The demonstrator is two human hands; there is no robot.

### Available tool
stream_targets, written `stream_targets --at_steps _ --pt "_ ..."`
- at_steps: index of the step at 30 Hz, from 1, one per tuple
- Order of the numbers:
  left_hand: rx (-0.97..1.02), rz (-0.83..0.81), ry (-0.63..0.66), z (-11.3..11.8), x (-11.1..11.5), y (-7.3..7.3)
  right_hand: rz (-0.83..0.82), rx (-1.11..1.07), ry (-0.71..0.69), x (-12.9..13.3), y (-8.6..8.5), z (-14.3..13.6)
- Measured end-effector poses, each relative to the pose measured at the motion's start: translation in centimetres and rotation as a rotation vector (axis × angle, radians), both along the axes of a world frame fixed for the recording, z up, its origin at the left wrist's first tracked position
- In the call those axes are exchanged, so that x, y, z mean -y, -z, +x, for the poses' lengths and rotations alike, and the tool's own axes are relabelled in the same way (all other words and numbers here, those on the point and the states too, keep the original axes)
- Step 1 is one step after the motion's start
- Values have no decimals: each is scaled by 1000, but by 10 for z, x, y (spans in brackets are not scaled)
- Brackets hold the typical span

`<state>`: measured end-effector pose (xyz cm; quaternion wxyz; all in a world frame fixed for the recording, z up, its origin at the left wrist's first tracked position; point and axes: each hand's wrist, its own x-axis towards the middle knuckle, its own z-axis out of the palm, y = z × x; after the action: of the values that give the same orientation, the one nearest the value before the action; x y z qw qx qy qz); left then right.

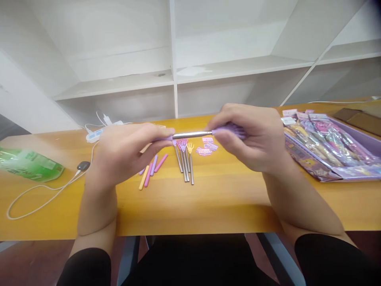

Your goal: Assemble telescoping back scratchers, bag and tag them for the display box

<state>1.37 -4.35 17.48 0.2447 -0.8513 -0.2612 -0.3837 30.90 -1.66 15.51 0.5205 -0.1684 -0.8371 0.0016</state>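
Note:
A metal rod (192,135) spans level between my two hands above the table. My left hand (127,149) is closed on the purple handle (163,139) at the rod's left end. At the other end, my right hand (250,137) grips the purple claw-shaped head (230,130), which its fingers partly cover. Below the rod lie several metal rods (185,165) with purple, pink and yellow claw heads. Several loose coloured handles (150,171) rest near my left hand. Small pink and purple cards (205,150) are scattered left of my right hand.
A purple box (309,165) of wrapped items stands at the right, with a brown object (357,121) behind it. To the left are a green package (31,163), a white cable (44,186) and a power strip (93,136). White shelves (175,79) rise behind the table (208,214).

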Motion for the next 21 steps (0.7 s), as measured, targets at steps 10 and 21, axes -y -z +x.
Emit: stream_targets --at_steps 10,21 --pt "-177 24 -178 -4 -3 -7 107 141 256 -10 -4 16" --pt "-167 89 -160 10 -31 12 229 200 301 -32 11 5"
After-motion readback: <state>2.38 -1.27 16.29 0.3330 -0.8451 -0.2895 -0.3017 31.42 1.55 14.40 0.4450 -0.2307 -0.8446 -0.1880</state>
